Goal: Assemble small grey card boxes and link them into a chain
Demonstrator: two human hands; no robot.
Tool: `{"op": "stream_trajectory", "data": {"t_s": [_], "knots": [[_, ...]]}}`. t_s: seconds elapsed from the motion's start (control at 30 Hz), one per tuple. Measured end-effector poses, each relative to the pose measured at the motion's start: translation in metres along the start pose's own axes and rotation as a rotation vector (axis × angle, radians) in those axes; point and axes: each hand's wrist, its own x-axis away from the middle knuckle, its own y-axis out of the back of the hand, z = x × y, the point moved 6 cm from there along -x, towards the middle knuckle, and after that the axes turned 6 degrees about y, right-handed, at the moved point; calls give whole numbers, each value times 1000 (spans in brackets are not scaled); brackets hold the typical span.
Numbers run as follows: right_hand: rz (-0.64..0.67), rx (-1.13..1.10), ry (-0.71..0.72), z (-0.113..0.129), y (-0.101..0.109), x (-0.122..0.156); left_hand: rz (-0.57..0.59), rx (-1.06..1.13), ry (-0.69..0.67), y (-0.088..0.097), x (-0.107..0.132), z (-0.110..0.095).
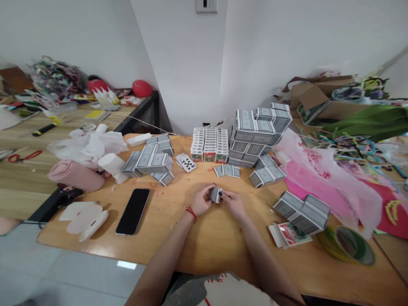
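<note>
Both my hands meet at the middle of the wooden table [210,238]. My left hand [200,200], with a red string at the wrist, and my right hand [232,202] are closed together on a small deck of playing cards [215,194] with grey patterned backs. Just beyond them lies a short row of grey cards [227,170]. A face-up card pile [186,162] showing black pips lies to the left of that.
Stacks of grey card boxes [256,134] and upright packs [209,144] stand at the back. More boxes sit at left [149,161] and right [302,211]. A black phone [133,211], a tape roll [347,244], pink plastic [321,178] and white wrappers [86,144] lie around.
</note>
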Motion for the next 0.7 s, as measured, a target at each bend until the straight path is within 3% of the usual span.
{"op": "stream_trajectory", "data": {"t_s": [0.3, 0.7], "knots": [[-70, 128, 54, 1, 0, 0, -6, -49, -16, 0, 0, 2], [-256, 381, 128, 0, -2, 7, -7, -227, -73, -1, 1, -8]]}}
